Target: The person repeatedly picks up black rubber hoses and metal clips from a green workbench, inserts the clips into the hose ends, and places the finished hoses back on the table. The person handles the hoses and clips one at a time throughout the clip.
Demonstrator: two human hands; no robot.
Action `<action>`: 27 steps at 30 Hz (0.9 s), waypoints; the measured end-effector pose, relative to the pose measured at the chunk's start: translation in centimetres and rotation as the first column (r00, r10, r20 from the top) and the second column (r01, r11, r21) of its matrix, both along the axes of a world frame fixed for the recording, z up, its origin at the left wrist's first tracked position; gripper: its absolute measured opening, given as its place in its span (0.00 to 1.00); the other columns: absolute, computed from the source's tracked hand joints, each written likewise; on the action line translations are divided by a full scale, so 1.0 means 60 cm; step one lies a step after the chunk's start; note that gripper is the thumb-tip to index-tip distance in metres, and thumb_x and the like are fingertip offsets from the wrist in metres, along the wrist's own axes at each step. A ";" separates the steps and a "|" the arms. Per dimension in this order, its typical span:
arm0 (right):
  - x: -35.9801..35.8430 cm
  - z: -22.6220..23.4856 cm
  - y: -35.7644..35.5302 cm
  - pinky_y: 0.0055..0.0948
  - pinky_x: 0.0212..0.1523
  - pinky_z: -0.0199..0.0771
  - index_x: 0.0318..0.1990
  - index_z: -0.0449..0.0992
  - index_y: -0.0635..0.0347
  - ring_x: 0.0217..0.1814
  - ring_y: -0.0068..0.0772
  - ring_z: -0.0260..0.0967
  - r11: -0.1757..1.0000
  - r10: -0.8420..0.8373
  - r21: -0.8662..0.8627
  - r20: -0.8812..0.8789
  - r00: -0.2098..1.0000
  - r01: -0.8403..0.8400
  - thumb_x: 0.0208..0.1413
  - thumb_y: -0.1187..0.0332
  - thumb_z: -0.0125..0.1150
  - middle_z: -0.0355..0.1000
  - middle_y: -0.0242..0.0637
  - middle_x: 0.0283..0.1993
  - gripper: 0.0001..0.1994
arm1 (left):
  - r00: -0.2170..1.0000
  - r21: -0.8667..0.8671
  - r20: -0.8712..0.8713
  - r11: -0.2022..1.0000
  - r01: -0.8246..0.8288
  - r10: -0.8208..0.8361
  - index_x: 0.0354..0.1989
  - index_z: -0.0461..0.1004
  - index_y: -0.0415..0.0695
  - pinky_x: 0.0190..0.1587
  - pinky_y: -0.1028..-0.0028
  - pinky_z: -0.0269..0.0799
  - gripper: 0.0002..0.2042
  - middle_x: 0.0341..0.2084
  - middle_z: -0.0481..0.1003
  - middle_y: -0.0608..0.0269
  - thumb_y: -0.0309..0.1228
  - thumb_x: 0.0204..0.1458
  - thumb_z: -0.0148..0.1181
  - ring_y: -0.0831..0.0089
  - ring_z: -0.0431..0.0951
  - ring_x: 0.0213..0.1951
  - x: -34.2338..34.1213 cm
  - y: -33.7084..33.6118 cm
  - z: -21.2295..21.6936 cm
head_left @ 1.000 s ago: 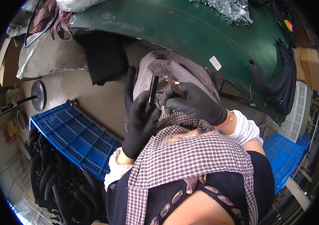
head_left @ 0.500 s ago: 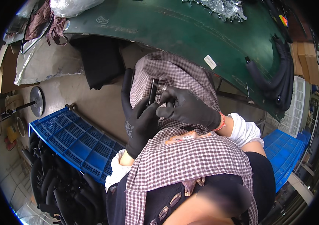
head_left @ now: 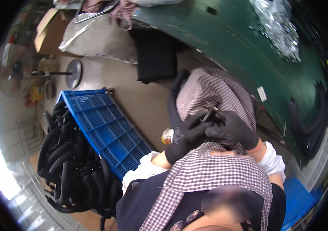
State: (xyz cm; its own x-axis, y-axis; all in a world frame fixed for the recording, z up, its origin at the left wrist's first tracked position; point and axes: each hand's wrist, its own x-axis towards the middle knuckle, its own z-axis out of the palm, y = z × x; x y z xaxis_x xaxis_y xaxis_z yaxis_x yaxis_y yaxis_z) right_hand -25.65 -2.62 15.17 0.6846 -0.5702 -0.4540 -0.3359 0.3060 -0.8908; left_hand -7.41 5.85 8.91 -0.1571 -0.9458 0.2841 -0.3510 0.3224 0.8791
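My left hand (head_left: 190, 135), in a black glove, closes around a short dark tube end (head_left: 209, 114) with a shiny edge, above my lap. Against it presses my right hand (head_left: 234, 130), also black-gloved, its fingers curled in at the same tube end. Whether the right fingers pinch some small part is hidden. Left of the lap, a black foam-covered tube (head_left: 174, 101) runs down behind my left hand; I cannot tell if it joins the held end. Checked apron cloth (head_left: 206, 86) lies under both hands. A small white-and-yellow thing (head_left: 167, 136) shows beside my left wrist.
A blue crate (head_left: 108, 127) stands at the left, next to a heap of black foam tubes (head_left: 69, 161). Ahead runs a green table (head_left: 225, 46) with a bag of shiny metal parts (head_left: 281, 30) and more black tubes (head_left: 312, 119). A pedestal fan (head_left: 15, 71) stands far left.
The view has turned left, so the scene sits further right and the fan shows more fully. Both hands stay together at the tube end. The white-and-yellow thing has come into sight.
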 end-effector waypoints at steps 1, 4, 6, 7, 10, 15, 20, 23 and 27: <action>-0.004 -0.002 0.002 0.25 0.39 0.71 0.46 0.75 0.66 0.35 0.23 0.71 1.000 0.008 0.023 0.003 1.000 -0.008 0.50 0.60 0.67 0.76 0.37 0.35 0.20 | 0.999 -0.037 0.008 0.999 0.034 -0.034 0.42 0.76 0.39 0.45 0.66 0.77 0.13 0.49 0.73 0.40 0.27 0.47 0.65 0.51 0.79 0.45 0.001 -0.006 0.018; -0.005 -0.017 0.010 0.25 0.36 0.70 0.41 0.76 0.64 0.33 0.23 0.70 0.998 -0.003 0.067 0.017 1.000 0.002 0.49 0.60 0.68 0.76 0.36 0.32 0.18 | 0.998 -0.085 0.004 0.995 0.060 -0.060 0.49 0.70 0.40 0.42 0.61 0.76 0.22 0.46 0.73 0.41 0.26 0.43 0.67 0.50 0.79 0.42 -0.001 -0.002 0.004; -0.006 -0.019 0.009 0.26 0.33 0.69 0.38 0.77 0.63 0.31 0.23 0.70 1.000 -0.021 0.011 0.027 0.999 0.021 0.48 0.59 0.69 0.76 0.35 0.30 0.17 | 1.000 -0.099 0.004 0.995 0.028 -0.028 0.51 0.68 0.38 0.42 0.61 0.76 0.24 0.46 0.73 0.41 0.26 0.43 0.67 0.51 0.79 0.42 0.008 0.000 -0.018; -0.002 -0.013 0.003 0.26 0.32 0.69 0.36 0.78 0.63 0.30 0.23 0.70 0.998 -0.024 -0.056 0.018 1.000 0.025 0.48 0.58 0.69 0.75 0.35 0.29 0.17 | 1.000 -0.103 -0.023 0.994 0.019 -0.021 0.52 0.67 0.37 0.42 0.61 0.76 0.25 0.46 0.73 0.41 0.26 0.44 0.67 0.51 0.78 0.42 0.001 0.002 -0.029; -0.024 -0.015 -0.001 0.28 0.28 0.67 0.30 0.77 0.62 0.27 0.21 0.69 0.981 -0.069 -0.184 -0.055 0.996 0.058 0.47 0.56 0.70 0.74 0.34 0.26 0.16 | 0.854 0.204 -0.490 0.976 -0.081 0.174 0.65 0.53 0.36 0.37 0.70 0.74 0.39 0.40 0.72 0.47 0.24 0.44 0.70 0.65 0.77 0.39 -0.045 0.020 -0.015; -0.062 -0.026 -0.041 0.20 0.36 0.71 0.35 0.77 0.64 0.33 0.17 0.71 0.966 -0.250 0.074 0.055 0.967 0.246 0.48 0.65 0.71 0.75 0.30 0.30 0.13 | 0.999 0.420 -0.027 0.907 -0.027 0.042 0.59 0.64 0.37 0.28 0.72 0.64 0.32 0.28 0.67 0.59 0.30 0.43 0.71 0.73 0.68 0.25 -0.021 0.001 0.013; -0.068 -0.041 -0.064 0.18 0.35 0.68 0.36 0.79 0.64 0.33 0.16 0.70 0.991 -0.117 0.062 -0.034 0.993 0.119 0.49 0.66 0.71 0.75 0.28 0.29 0.12 | 0.999 0.527 0.039 0.850 -0.007 -0.015 0.43 0.75 0.37 0.30 0.70 0.66 0.14 0.27 0.70 0.57 0.31 0.51 0.63 0.68 0.71 0.26 -0.016 -0.002 0.031; -0.070 -0.054 -0.065 0.19 0.33 0.68 0.37 0.80 0.64 0.31 0.16 0.70 0.995 -0.073 0.068 0.025 0.997 0.071 0.49 0.66 0.71 0.76 0.29 0.29 0.12 | 0.987 0.611 -0.161 0.786 0.096 0.005 0.45 0.74 0.38 0.31 0.69 0.67 0.13 0.27 0.72 0.55 0.30 0.53 0.62 0.66 0.73 0.28 -0.018 0.011 0.022; -0.056 -0.029 -0.081 0.19 0.31 0.68 0.37 0.80 0.65 0.30 0.16 0.70 0.992 0.114 -0.046 -0.069 0.991 -0.117 0.47 0.67 0.71 0.77 0.30 0.30 0.12 | 0.997 0.553 -0.077 0.832 0.049 -0.007 0.46 0.73 0.39 0.34 0.70 0.70 0.13 0.29 0.75 0.53 0.30 0.54 0.60 0.65 0.77 0.31 -0.023 0.018 0.037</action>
State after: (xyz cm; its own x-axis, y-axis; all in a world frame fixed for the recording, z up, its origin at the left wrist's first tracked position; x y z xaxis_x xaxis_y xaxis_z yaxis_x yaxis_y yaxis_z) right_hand -29.01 -7.46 13.41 0.7167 -0.5120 -0.4735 -0.4251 0.2176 -0.8786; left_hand -8.77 6.90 11.16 -0.1857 -0.9434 -0.2746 -0.2813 -0.2168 0.9348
